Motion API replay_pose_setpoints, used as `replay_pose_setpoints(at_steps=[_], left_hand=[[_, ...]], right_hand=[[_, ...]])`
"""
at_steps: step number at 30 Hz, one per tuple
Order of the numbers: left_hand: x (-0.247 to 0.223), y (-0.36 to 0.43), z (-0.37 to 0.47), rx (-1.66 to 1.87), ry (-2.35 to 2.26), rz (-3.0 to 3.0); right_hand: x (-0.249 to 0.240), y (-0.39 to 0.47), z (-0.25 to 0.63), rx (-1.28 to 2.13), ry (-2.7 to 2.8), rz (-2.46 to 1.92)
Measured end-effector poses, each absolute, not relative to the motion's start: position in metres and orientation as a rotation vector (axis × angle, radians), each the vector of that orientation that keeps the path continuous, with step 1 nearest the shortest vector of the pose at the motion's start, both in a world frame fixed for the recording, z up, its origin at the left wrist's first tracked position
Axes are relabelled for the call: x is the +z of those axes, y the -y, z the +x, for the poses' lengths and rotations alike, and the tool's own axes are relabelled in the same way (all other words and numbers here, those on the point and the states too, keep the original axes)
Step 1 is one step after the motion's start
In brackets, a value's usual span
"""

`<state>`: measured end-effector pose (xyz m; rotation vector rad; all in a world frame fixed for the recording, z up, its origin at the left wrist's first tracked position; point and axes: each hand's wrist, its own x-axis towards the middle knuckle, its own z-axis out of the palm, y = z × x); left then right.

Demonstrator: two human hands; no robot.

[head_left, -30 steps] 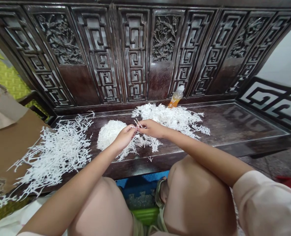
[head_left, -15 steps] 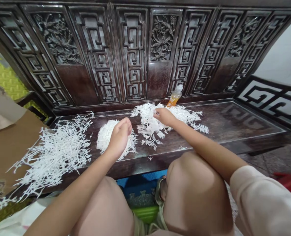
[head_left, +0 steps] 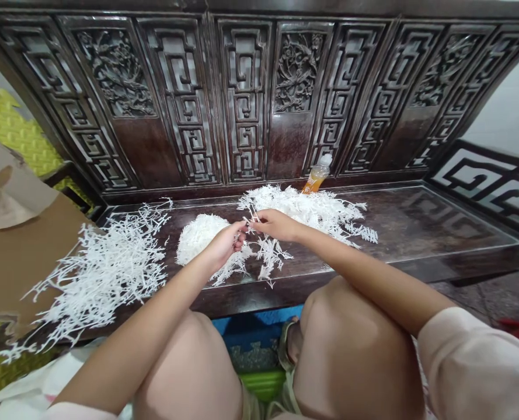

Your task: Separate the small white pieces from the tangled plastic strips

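Observation:
My right hand (head_left: 277, 225) is closed in a pinch on a white branched sprig (head_left: 253, 213), whose thin tips stick up past the fingers. My left hand (head_left: 226, 245) meets it from the left, thumb and forefinger pinched at the sprig's end; its other fingers curl inward, and what lies within them is hard to see. Below and left of the left hand is a rounded heap of small white pieces (head_left: 200, 236). Behind the right hand spreads a pile of white branched sprigs (head_left: 324, 211). A few loose sprigs (head_left: 271, 255) lie in front of the hands.
Far left, a tangled pile of bare white stems (head_left: 105, 274) reaches over the bench edge near brown cardboard (head_left: 31, 251). A bottle with orange drink (head_left: 316, 177) stands against the carved backrest (head_left: 294, 137). My knees are close to the front of the dark wooden bench (head_left: 438, 221).
My right hand has moved left and toward me from the sprig pile, bringing a sprig. My left hand has shifted slightly right, and the hands now meet. The view has shifted slightly.

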<state>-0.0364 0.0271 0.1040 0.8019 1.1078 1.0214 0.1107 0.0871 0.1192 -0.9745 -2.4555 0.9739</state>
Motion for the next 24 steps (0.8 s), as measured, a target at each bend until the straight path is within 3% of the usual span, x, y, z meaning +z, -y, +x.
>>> replay_pose_setpoints(at_steps=[6,12,24], left_hand=[[0.106,-0.02,-0.033,1.014,-1.315,1.276],[0.102,-0.026,-0.04,0.989,-1.461,1.668],[0.107,-0.021,-0.032,1.05,-1.358,1.499]], right_hand=[[0.12,-0.085,0.111,0.925,2.481,-0.914],[0.116,-0.085,0.111,1.13,2.422,-0.986],[0.127,-0.078,0.116,1.653,2.19,-1.052]])
